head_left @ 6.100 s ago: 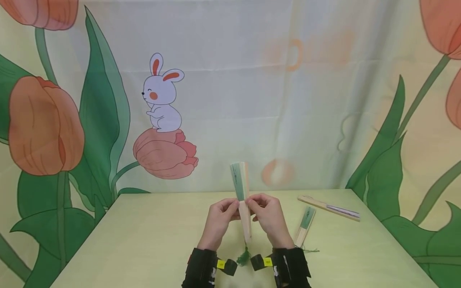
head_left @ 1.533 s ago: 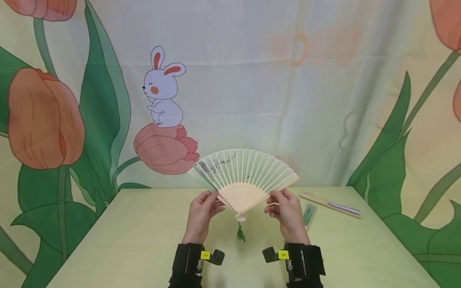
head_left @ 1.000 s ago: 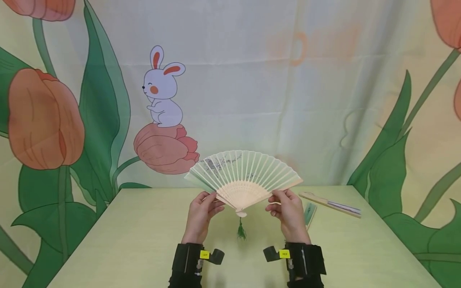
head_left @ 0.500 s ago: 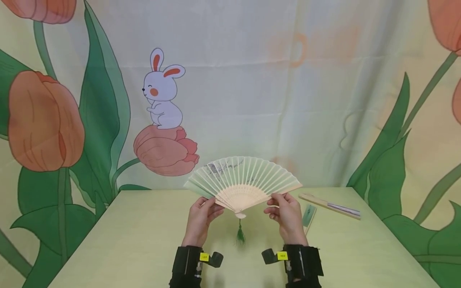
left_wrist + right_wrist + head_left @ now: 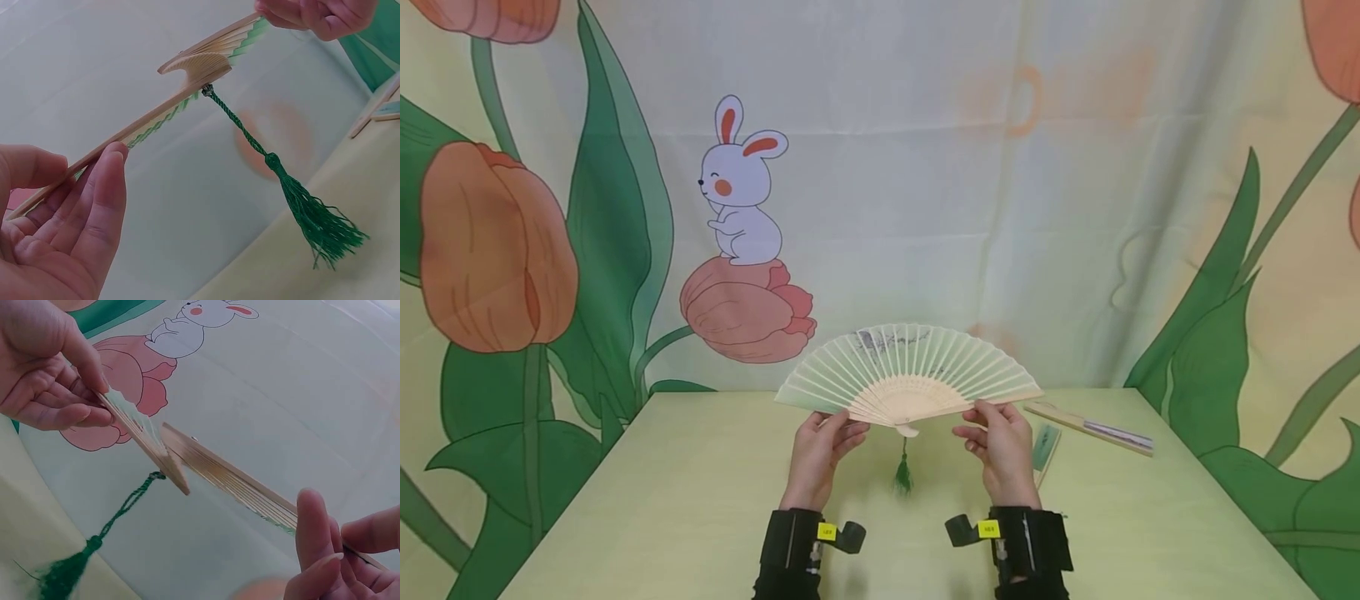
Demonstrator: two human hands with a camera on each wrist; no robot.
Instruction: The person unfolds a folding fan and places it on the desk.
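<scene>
A pale green folding fan with light bamboo ribs (image 5: 908, 371) is held spread almost to a half circle, above the near-middle of the yellow-green table (image 5: 662, 492) and clear of its surface. A faint dark ink drawing is printed on the upper left part of the leaf. From the pivot at the bottom centre a dark green cord with a tassel (image 5: 903, 475) hangs straight down; the tassel end is off the table.

The left outer rib is pinched by the left hand (image 5: 822, 450): the thumb is on top and the fingers are laid along the underside, as shown in the left wrist view (image 5: 69, 219). The right outer rib is pinched by the right hand (image 5: 1000, 442) between thumb and curled fingertips, confirmed in the right wrist view (image 5: 340, 556). Both hands are closed on the fan, one at each end rib, well apart from each other. Black wrist straps with small yellow labels are worn on both forearms.

Two more fans are left folded on the table to the right: a closed green-and-bamboo fan (image 5: 1043, 450) just beside the right hand, and a closed bamboo fan with a dark-edged leaf (image 5: 1093, 429) farther right near the back edge. A printed backdrop with orange tulips and a white rabbit (image 5: 741, 200) is hung behind the table.
</scene>
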